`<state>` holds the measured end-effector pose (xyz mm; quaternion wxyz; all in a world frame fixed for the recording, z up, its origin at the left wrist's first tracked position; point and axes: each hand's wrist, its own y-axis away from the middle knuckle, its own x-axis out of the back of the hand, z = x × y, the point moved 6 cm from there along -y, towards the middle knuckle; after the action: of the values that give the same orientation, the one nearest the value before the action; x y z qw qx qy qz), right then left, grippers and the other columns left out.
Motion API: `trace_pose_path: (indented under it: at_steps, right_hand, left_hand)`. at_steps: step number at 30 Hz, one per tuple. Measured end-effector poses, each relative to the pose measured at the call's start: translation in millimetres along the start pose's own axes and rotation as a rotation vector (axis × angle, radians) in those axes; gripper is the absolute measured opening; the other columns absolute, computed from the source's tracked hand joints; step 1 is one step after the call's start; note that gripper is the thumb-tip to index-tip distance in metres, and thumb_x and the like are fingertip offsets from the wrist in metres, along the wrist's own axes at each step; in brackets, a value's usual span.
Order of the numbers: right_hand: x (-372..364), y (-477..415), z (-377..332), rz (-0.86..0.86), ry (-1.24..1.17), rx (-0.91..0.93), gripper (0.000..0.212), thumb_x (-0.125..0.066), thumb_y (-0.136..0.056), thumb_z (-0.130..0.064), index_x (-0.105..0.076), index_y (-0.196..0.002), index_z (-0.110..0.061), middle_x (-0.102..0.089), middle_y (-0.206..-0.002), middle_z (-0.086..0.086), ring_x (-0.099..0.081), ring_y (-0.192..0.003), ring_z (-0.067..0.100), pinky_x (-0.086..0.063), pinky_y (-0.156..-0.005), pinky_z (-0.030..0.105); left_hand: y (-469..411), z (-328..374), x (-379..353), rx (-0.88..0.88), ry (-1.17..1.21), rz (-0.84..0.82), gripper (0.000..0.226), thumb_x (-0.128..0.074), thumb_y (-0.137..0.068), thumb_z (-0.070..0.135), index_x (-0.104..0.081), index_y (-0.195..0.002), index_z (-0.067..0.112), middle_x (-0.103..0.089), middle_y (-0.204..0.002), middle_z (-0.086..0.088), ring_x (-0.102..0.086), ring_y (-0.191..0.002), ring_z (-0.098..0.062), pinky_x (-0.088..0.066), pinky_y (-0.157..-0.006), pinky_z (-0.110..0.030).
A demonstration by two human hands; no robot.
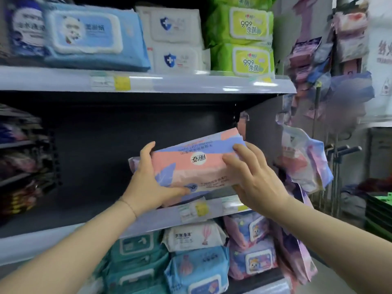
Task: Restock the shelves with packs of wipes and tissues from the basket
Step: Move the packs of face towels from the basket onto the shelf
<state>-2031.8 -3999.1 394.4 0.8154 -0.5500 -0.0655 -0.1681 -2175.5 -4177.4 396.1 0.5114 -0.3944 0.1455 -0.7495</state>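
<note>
Both hands grip one pink and purple pack (197, 166): the left hand (148, 183) curls round its left end, the right hand (252, 177) round its right end. The pack is at the right end of the middle shelf (63, 209), just over the near edge. Released there, it may tip and fall off, I think. On the upper shelf (191, 83) are two green packs (241, 39), two white packs (176, 39), one light blue pack (91, 37) and one dark blue pack (25, 28).

Bright, even light; edges blurred and warped.
</note>
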Motion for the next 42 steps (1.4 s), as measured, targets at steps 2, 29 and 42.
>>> trace_pose_path:
  at_steps: [2, 29, 42]
  right_hand:
    - [-10, -7, -4, 0.029, -0.088, -0.053, 0.076, -0.075, -0.062, 0.003, -0.037, -0.126, -0.011, -0.033, -0.130, 0.015, -0.041, -0.116, 0.049, -0.054, -0.079, 0.055]
    - [-72, -88, 7, -0.679, -0.689, -0.380, 0.067, -0.081, -0.054, -0.026, -0.056, -0.117, -0.034, -0.056, -0.117, -0.003, -0.059, -0.093, 0.018, -0.054, -0.077, 0.032]
    - [-136, -60, -42, -0.773, -0.236, -0.282, 0.047, -0.049, -0.093, -0.012, -0.036, -0.138, -0.010, -0.039, -0.133, 0.016, -0.052, -0.112, 0.036, -0.042, -0.078, 0.037]
  left_hand:
    - [-7, -12, 5, 0.087, 0.148, 0.006, 0.141, -0.092, -0.029, 0.048, -0.011, -0.143, 0.035, -0.032, -0.138, 0.004, -0.043, -0.121, -0.011, -0.039, -0.095, -0.024]
    - [-7, -14, 20, -0.015, -0.226, 0.447, 0.084, -0.081, -0.063, 0.014, -0.035, -0.133, 0.010, -0.031, -0.138, -0.013, -0.033, -0.124, -0.030, -0.029, -0.096, -0.040]
    - [-26, -58, 9, -0.023, -0.887, -0.038, 0.051, -0.052, -0.090, 0.032, -0.031, -0.136, 0.038, -0.022, -0.141, 0.005, -0.050, -0.106, -0.022, -0.048, -0.078, -0.034]
